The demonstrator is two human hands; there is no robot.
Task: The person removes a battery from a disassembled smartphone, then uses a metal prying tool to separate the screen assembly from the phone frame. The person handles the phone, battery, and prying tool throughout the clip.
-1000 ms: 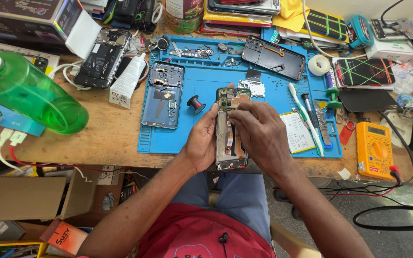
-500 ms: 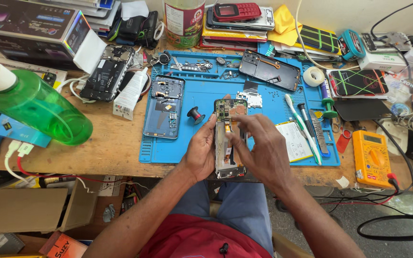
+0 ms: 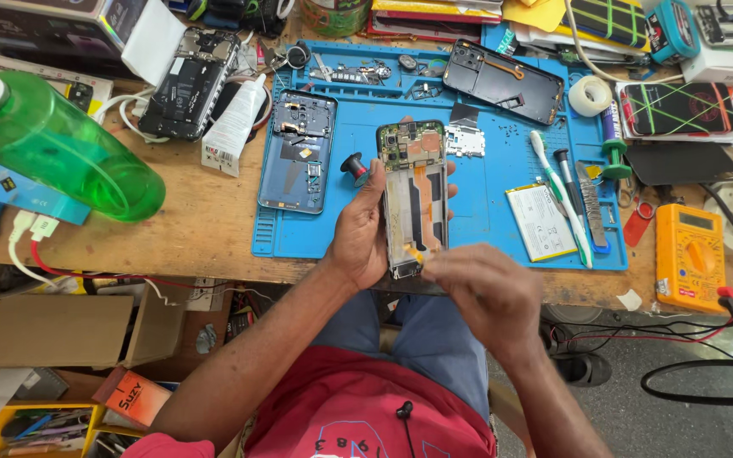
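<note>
R hand (image 3: 478, 293): nearest to cam, at 6 o'clock of the opened phone (image 3: 414, 198). Fingers bunched together, tips pinching at the small orange flex tab at the phone's lower edge; motion blur, so exact contact cannot be told.
L hand (image 3: 362, 229): at 9 o'clock of the phone, wrapped round its L edge. Thumb up along the side, fingertips showing past the R edge. Closed in a grip on the phone.
Opened phone: held upright above the near edge of the blue mat (image 3: 485, 216), back cover off. Green board w/ camera modules at the 12 o'clock end, orange flex down the middle.
Black knob tool (image 3: 355, 166): on mat, just beside L thumb, approx. 10 o'clock of phone.
Blue back cover (image 3: 297, 153): flat on mat, 9 o'clock of phone, inner side up.
Metal shield plate (image 3: 465, 142): on mat, 1 o'clock of phone, near its top.
White battery (image 3: 540, 220): flat on mat, 3 o'clock of phone.
Toothbrush (image 3: 560, 197): white/green, just beside battery at 3 o'clock, w/ screwdriver and tweezers next to it.
Yellow multimeter (image 3: 689, 257): on bench off the mat, 3 o'clock, well apart; red lead at its lower corner.
Green bottle (image 3: 53, 144): lying tilted on bench, 9 o'clock, well apart.
White tube (image 3: 232, 125): bench, 10 o'clock, beside back cover.
Black phone frame (image 3: 502, 80): far edge of mat, 12–1 o'clock.
Tape roll (image 3: 590, 95): white, 1 o'clock, at mat's far R corner.
</note>
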